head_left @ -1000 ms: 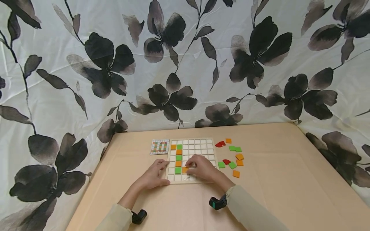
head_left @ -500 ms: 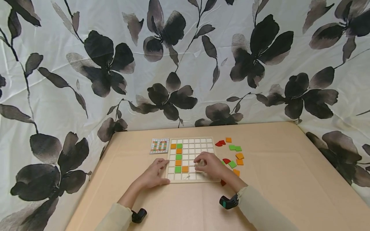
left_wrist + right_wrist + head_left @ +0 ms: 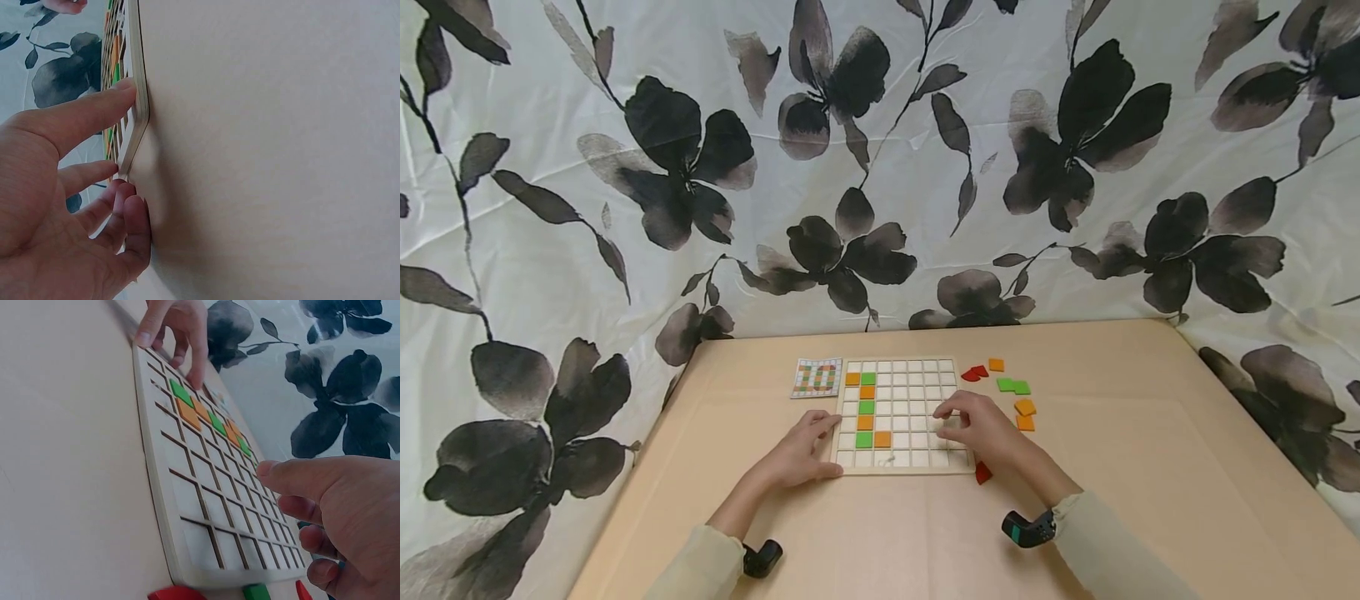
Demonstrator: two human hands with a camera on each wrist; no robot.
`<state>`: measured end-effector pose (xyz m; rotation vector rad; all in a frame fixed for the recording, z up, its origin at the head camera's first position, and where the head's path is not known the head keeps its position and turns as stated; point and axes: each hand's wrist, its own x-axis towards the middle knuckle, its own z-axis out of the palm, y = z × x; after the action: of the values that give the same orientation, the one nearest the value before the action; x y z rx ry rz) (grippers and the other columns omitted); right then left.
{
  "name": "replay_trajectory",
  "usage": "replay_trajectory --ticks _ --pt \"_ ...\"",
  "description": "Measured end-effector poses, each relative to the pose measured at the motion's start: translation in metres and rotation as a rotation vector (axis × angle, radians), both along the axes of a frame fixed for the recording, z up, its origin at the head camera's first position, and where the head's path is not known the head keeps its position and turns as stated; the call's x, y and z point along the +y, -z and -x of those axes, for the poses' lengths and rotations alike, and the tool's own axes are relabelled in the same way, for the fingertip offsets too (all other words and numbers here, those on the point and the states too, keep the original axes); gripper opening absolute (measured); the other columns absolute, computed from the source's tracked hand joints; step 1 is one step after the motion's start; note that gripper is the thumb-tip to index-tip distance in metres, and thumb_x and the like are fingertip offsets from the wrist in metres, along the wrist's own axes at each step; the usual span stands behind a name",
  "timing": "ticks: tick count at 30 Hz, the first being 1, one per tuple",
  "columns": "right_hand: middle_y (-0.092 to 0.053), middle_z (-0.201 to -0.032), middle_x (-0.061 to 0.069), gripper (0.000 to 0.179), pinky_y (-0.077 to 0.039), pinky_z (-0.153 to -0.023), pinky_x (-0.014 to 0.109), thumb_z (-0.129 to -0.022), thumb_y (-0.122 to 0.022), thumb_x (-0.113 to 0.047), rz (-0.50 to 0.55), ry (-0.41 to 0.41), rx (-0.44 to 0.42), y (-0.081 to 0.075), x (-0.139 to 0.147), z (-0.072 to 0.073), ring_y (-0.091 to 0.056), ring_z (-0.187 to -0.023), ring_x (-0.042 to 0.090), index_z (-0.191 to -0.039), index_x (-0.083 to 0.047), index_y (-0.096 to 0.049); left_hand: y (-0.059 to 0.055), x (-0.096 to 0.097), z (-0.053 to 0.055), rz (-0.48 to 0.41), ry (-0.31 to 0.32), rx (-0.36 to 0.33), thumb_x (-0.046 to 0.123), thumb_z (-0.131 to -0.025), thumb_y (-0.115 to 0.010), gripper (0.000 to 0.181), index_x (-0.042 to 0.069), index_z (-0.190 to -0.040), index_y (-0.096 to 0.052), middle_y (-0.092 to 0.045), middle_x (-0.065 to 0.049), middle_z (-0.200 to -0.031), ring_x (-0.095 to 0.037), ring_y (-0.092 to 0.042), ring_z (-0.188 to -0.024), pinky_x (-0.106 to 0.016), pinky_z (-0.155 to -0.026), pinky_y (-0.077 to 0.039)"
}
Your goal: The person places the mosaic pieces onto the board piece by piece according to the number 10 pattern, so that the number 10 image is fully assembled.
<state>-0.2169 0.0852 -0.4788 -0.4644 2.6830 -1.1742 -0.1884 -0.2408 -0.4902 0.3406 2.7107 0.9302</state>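
A wooden grid board (image 3: 917, 458) lies on the table. In its left part sit several orange tiles (image 3: 883, 438) and green tiles (image 3: 865, 439). My left hand (image 3: 797, 454) rests at the board's near left corner; in the left wrist view its thumb (image 3: 100, 115) touches the rim and its other fingers are loosely bent beside it. My right hand (image 3: 981, 429) hovers over the board's right side, with the fingers relaxed and nothing visible between thumb and fingers. In the right wrist view the orange tile (image 3: 188, 415) lies in its cell beside the green tile (image 3: 180, 392).
A pattern card (image 3: 817, 378) lies left of the board. To the right are loose red pieces (image 3: 975, 373), green tiles (image 3: 1013, 386) and orange tiles (image 3: 1025, 414). One red piece (image 3: 983, 473) lies near the board's front right corner. A floral cloth (image 3: 880, 167) hangs behind the table.
My right hand has let go of the orange tile in the grid and moved right across the board toward the loose pieces. My left hand has stayed at the board's corner.
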Motion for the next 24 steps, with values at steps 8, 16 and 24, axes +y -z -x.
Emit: replay_trajectory --ticks 8,16,24 --pt "-0.06 -0.093 0.003 0.022 -0.039 -0.06 0.023 -0.083 -0.077 -0.021 -0.014 0.035 0.042 0.001 0.023 0.003 -0.048 -0.078 0.018 -0.105 -0.019 -0.073 -0.001 0.0 0.001 0.013 0.004 0.013 0.025 -0.075 -0.083 0.082 0.011 -0.145 -0.043 -0.038 -0.005 -0.14 -0.021 -0.048 -0.115 -0.038 -0.088 -0.044" --pt "-0.063 -0.098 0.003 0.028 -0.042 -0.056 0.022 -0.081 -0.078 -0.02 -0.026 0.075 0.048 0.01 0.056 0.007 -0.047 -0.077 0.019 -0.108 -0.015 -0.072 0.001 0.0 -0.001 0.01 -0.009 0.001 0.026 -0.074 -0.084 0.084 0.011 -0.146 -0.043 -0.038 -0.006 -0.141 -0.022 -0.048 -0.117 -0.039 -0.089 -0.045" --pt "-0.061 -0.107 0.009 0.027 -0.051 -0.072 0.025 -0.085 -0.074 -0.019 -0.053 0.152 0.045 0.013 0.091 0.008 -0.051 -0.095 0.024 -0.111 -0.014 -0.071 0.001 0.001 0.0 0.009 -0.003 0.004 0.026 -0.075 -0.084 0.083 0.011 -0.145 -0.043 -0.038 -0.006 -0.141 -0.021 -0.047 -0.117 -0.039 -0.09 -0.045"
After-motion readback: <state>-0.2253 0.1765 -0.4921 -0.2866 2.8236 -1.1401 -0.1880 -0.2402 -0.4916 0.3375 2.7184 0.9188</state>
